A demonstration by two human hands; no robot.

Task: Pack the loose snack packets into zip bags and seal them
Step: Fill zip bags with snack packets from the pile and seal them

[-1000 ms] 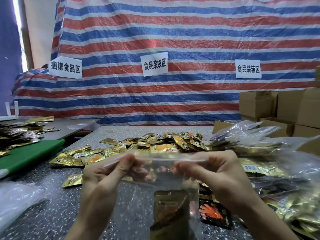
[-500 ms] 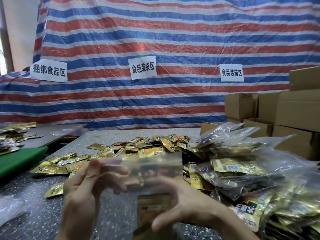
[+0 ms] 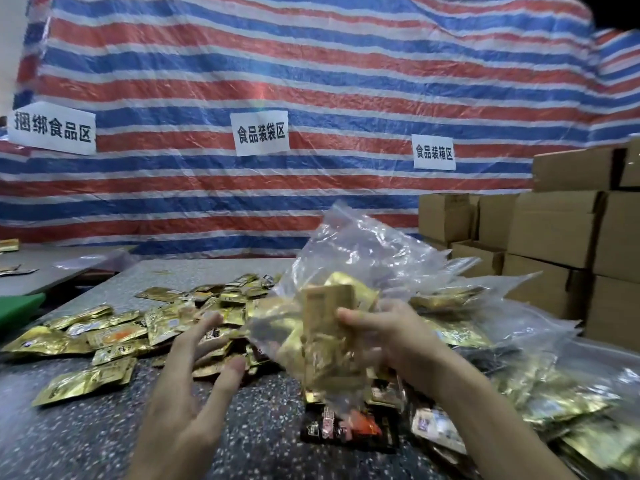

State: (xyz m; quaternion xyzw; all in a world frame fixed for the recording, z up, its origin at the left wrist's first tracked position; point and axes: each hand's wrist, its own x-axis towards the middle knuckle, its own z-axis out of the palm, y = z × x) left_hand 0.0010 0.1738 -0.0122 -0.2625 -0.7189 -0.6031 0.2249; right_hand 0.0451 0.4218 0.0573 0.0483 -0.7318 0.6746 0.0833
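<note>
Our right hand [image 3: 391, 337] grips the filled zip bag [image 3: 322, 327] upright; the packed bags [image 3: 540, 403] lie to its right. Our left hand [image 3: 187, 393], spread and empty, hovers nearer the loose packets [image 3: 110, 337] on the counter [image 3: 86, 438].

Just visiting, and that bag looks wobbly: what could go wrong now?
Only the right hand has a grip on the clear plastic zip bag of gold foil packets; it could slip. I cannot tell whether its zip is sealed, so packets might spill. The open left hand could scatter the loose packets beneath it.
</note>
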